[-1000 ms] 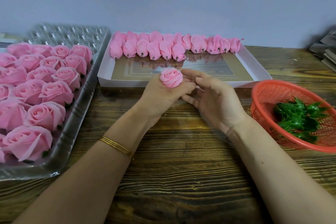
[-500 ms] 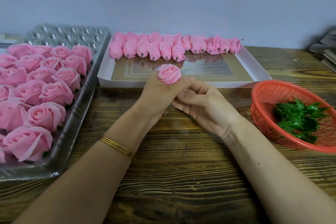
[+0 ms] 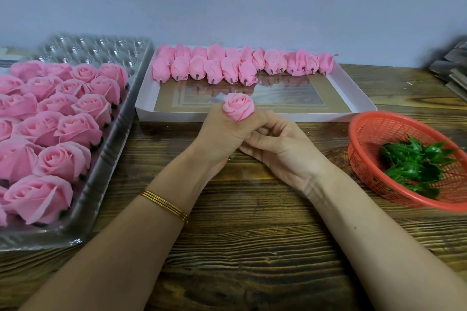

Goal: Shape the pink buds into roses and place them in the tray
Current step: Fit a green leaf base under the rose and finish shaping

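Two bare forearms reach in from the bottom edge and meet at the centre. The left hand [image 3: 219, 134] is curled into a fist and grips a pink rose [image 3: 238, 106], which stands up above its thumb and forefinger. The right hand [image 3: 280, 146], palm turned leftward, tucks its curled fingers against the left hand's underside. Whether they hold anything is hidden.

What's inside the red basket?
Green leafy pieces lie piled inside the red basket. Its mesh floor shows around them, but anything beneath the pile is covered, and the basket's right side is out of view.
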Demonstrator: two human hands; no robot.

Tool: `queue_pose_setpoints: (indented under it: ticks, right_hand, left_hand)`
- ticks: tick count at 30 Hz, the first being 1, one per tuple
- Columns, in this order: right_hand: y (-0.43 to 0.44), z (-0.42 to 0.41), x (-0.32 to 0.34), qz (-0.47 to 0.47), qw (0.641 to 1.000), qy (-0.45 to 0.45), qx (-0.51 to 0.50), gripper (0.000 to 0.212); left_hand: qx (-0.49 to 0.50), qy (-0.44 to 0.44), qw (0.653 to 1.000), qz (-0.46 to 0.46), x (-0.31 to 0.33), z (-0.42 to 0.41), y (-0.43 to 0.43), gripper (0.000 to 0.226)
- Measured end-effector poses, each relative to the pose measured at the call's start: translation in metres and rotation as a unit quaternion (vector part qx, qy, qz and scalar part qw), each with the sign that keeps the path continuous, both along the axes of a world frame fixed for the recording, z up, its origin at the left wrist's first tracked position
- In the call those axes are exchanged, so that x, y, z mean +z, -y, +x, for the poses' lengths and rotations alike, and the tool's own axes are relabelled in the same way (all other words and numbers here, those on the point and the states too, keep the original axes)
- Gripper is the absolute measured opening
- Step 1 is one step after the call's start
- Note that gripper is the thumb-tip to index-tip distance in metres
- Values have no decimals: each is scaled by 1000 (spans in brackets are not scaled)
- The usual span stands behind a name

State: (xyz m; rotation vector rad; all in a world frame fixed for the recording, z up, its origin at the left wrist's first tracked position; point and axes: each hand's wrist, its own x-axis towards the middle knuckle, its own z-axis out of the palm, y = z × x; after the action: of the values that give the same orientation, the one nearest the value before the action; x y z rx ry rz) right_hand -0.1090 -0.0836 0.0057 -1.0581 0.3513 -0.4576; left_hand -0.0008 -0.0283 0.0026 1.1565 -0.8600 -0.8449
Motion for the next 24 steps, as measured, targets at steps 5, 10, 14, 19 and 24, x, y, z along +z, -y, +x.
queue_pose_setpoints:
  ticks: [5, 10, 14, 19, 24]
  right_hand:
    - [-1, -1, 1, -7, 1000, 2, 1, 28]
    - [-1, -1, 0, -21, 1000, 0, -4, 22]
    - [-1, -1, -1, -28, 1000, 9, -9, 19]
    - [0, -2, -3, -31, 999, 16, -16, 17]
    - [1, -2, -4, -54, 998, 19, -12, 31]
  left_hand:
    - [-1, 0, 1000, 1, -3, 0, 1, 30]
    - [-23, 14, 1000, 7, -3, 2, 0, 17]
    - [-41, 1, 999, 4, -3, 3, -1, 15]
    - [-72, -19, 997, -9, 0, 4, -2, 10]
    - [-67, -14, 998, -2, 0, 4, -2, 10]
